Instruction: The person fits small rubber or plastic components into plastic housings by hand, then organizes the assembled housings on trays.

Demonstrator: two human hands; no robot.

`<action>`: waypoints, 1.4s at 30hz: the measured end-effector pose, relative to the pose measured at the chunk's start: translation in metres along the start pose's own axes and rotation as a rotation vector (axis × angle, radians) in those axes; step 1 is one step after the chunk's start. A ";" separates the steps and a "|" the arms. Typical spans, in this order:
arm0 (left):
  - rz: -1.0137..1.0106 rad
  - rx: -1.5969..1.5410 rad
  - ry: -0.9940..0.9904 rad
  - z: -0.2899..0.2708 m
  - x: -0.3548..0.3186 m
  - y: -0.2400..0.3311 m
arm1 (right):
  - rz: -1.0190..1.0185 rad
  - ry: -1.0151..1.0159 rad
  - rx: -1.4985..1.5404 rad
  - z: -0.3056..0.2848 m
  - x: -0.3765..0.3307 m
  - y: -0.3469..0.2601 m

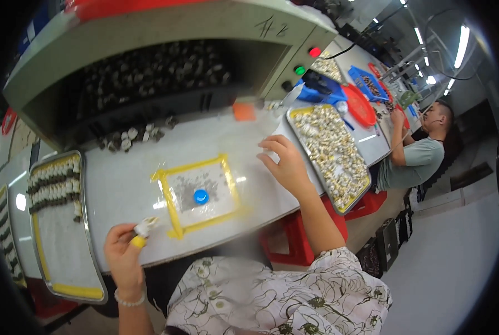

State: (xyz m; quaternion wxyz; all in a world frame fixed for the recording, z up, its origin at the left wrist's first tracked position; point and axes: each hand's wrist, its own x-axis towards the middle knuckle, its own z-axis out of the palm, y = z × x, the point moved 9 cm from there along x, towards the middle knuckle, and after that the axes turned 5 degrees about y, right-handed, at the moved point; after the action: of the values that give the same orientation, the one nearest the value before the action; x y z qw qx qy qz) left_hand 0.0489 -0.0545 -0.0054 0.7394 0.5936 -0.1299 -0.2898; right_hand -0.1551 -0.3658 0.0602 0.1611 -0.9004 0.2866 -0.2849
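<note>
My left hand [123, 255] is at the left front of the white table, closed on a small white piece with a dark end [145, 226]. Something yellow shows at its thumb tip. My right hand [285, 167] hovers over the table with thumb and fingers apart and nothing visible between them. Between my hands, a yellow tape square [178, 215] frames a grey-speckled patch, and a round blue cap [201, 196] sits inside it. Right of my right hand stands a metal tray [347, 205] heaped with small white and yellowish pieces [330, 148].
A second tray [65, 251] at left carries rows of white-and-dark pieces. Behind the square stands a grey machine [285, 61], its opening full of similar pieces. Loose pieces [129, 137] and an orange block [244, 111] lie before it. A co-worker [419, 151] sits at right.
</note>
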 end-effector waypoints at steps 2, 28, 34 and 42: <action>0.091 0.050 0.112 -0.043 0.004 0.025 | 0.022 0.058 -0.069 -0.008 -0.004 0.024; 0.337 0.994 0.428 -0.150 0.052 0.087 | 0.119 -0.117 0.278 0.038 -0.047 -0.014; 0.444 1.073 0.303 -0.130 0.050 0.085 | -0.007 -0.134 0.238 0.041 -0.052 -0.017; 0.366 1.137 0.247 -0.129 0.057 0.087 | 0.023 -0.163 0.190 0.045 -0.044 -0.019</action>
State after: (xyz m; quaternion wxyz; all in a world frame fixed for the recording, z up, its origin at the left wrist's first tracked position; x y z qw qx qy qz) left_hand 0.1873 0.0271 0.0350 0.3543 0.8926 -0.2776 0.0278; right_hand -0.1498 -0.3184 0.0145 0.2716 -0.8979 0.2547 -0.2349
